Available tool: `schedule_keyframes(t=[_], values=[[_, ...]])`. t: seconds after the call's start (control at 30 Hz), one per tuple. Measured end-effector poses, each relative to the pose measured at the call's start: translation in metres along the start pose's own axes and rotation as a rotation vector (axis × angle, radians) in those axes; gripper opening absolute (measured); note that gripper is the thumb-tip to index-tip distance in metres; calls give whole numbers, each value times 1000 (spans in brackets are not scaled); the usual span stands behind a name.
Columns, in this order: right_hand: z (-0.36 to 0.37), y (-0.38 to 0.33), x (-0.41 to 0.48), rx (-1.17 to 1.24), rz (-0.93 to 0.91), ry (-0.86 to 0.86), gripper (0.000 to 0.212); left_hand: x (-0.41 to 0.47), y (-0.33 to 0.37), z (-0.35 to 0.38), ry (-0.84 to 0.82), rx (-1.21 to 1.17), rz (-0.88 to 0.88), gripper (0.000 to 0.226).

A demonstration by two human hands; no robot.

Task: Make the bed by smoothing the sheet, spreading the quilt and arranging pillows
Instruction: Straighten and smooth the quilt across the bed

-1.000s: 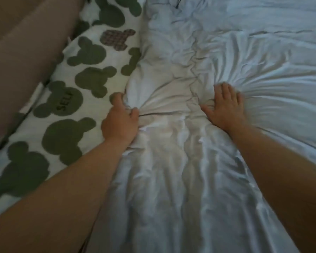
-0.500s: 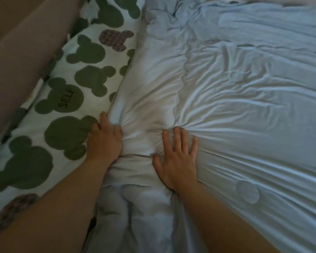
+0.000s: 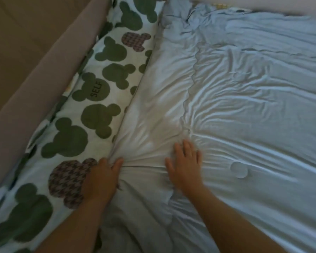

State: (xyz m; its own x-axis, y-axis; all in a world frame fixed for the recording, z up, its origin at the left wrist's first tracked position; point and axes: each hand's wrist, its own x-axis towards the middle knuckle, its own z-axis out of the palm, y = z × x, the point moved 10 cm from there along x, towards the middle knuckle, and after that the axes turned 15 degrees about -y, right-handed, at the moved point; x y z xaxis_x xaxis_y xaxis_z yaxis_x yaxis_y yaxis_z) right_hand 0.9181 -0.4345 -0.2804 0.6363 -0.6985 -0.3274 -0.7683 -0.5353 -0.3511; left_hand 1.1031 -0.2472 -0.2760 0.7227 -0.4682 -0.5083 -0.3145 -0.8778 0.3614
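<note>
Beside the patterned pillow, both hands have slid nearer; the left hand clutches the quilt, the right hand lies flat, so smoothing advances.

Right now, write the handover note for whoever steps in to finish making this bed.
Left hand: grip on a bunched fold at the edge of the pale blue quilt, beside the mouse-print pillow.
Right hand: open, flat on the quilt.
Done: quilt spread across the bed; pillow lies along the brown padded rail.
Left: smooth the creases fanning from the hands and the bunching at the far corner; arrange pillows.
</note>
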Motion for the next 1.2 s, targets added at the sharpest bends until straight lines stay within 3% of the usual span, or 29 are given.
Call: schedule_keyframes(t=[0.13,0.3,0.43,0.7,0.93,1.2], values=[[42,-13,-65,-32,14,-3,71,-6,1,-15,119,135,87,51],[71,-12,-75,-149,32,-45,75,-33,4,30,116,302,149,47],[77,-9,-70,-180,64,-56,77,-31,-1,38,317,373,170,41],[72,-10,-66,-164,84,-61,82,-21,-15,49,284,360,135,49],[71,-10,-66,-162,65,-31,85,-27,-10,44,385,325,192,48],[71,-10,-67,-143,46,-28,82,-25,-7,43,396,299,117,47]])
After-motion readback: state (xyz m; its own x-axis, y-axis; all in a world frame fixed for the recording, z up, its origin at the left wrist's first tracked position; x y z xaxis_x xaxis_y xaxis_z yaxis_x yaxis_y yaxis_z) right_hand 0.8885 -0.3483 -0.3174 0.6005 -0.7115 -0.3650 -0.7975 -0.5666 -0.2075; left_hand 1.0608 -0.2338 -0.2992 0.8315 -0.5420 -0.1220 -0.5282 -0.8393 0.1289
